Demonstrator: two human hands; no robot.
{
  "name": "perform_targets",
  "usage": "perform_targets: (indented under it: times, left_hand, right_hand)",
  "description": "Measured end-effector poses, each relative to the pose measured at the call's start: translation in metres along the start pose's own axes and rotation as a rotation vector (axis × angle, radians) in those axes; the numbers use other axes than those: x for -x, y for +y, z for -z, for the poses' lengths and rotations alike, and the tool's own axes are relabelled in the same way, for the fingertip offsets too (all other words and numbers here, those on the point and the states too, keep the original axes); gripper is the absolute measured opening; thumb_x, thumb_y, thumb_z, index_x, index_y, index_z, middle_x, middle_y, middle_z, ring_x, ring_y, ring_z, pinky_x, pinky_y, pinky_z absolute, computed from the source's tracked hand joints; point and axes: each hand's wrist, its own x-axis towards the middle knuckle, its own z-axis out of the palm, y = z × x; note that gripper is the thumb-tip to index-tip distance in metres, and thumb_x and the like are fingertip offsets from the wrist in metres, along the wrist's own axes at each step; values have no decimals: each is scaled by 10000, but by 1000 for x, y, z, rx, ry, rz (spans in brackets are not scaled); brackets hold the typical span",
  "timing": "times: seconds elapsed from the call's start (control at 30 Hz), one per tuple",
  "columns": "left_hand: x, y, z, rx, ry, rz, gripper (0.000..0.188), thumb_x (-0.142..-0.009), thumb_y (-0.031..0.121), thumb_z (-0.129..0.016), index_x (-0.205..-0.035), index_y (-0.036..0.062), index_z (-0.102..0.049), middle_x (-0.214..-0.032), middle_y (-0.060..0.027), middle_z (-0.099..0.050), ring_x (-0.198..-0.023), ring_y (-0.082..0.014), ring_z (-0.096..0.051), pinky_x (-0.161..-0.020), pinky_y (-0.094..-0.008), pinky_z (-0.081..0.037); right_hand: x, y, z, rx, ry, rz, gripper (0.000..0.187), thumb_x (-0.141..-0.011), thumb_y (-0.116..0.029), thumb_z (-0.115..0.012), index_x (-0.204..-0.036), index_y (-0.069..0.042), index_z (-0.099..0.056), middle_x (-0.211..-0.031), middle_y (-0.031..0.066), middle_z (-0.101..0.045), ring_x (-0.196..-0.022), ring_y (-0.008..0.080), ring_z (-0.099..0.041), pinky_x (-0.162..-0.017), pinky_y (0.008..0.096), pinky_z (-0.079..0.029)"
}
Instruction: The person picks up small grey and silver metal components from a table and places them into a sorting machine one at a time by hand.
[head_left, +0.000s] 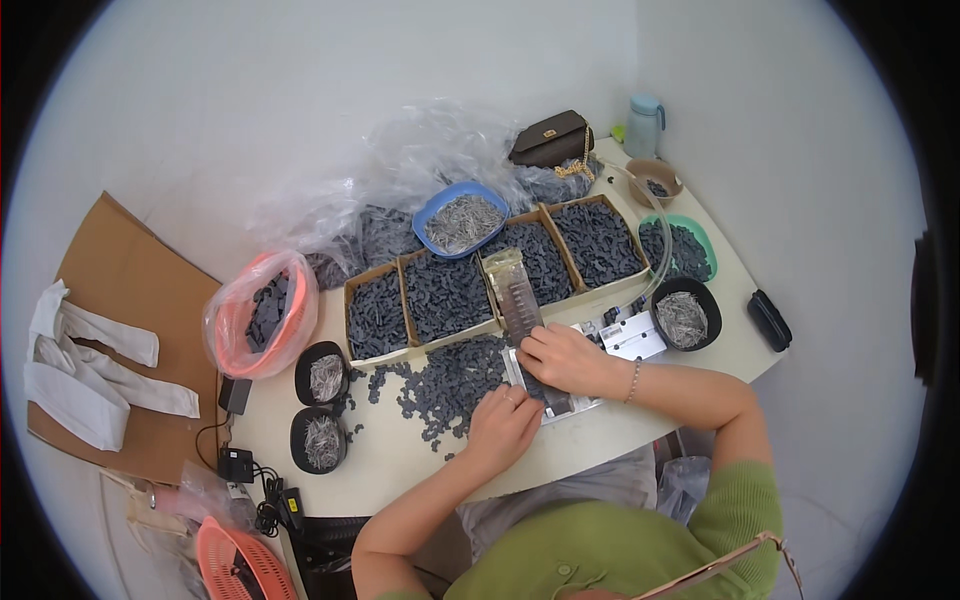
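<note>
My right hand [568, 360] bends over a small metal fixture [630, 337] near the table's front edge. Its fingers are closed and pressed down at the lower end of a long clear slotted strip [515, 297]. Just to the left, my left hand [500, 428] has its fingers curled together at the fixture's near left edge; whatever the fingertips pinch is too small or hidden. Beside both hands spreads a loose heap of small dark grey plastic pieces [455, 385]. The strip's upper end leans toward the cardboard boxes.
Divided cardboard boxes [447, 290] hold more grey pieces. A blue bowl [462, 222] and black bowls [326, 376] contain thin metal pins; another black bowl [686, 314] sits right of the fixture. A clear hose [660, 260] runs to the fixture. A pink basket [262, 312] stands left.
</note>
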Motion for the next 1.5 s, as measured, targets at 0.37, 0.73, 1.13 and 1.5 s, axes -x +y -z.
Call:
perform_targets:
  times: [0.37, 0.73, 1.13, 1.5]
  left_hand:
    - [5, 17, -10, -231, -152, -50, 298, -748, 169, -708, -1007, 31, -658, -945, -67, -569, -871, -241, -542, -741, -371, -436]
    - [6, 30, 4, -160, -253, 76, 536, -797, 289, -679, -1213, -20, -542, -1230, -158, -520, -1132, -310, -498, -950, -450, -384]
    - [-27, -28, -2, -75, -85, 274, 280, -781, 111, -683, -1034, 9, -620, -1005, -135, -569, -985, -329, -543, -852, -420, -426]
    - [-35, -48, -15, 50, -8, 273, 127, -729, 42, -717, -827, 24, -639, -806, -95, -555, -801, -279, -557, -725, -368, -456]
  right_hand:
    - [98, 44, 95, 51, 211, -657, 179, -738, -40, -670, -916, -54, -660, -885, 94, -619, -846, 286, -607, -717, 374, -507]
    - [136, 47, 96, 10, 9, -870, 84, -708, -64, -686, -777, -67, -639, -774, 67, -607, -801, 270, -606, -685, 387, -500]
    - [132, 44, 105, 71, -40, -956, 156, -672, 21, -566, -809, -48, -588, -756, 97, -591, -760, 281, -579, -661, 380, -469]
    - [123, 42, 89, -107, 305, -980, 130, -749, -10, -613, -872, -50, -622, -793, 79, -626, -625, 228, -608, -554, 329, -472]
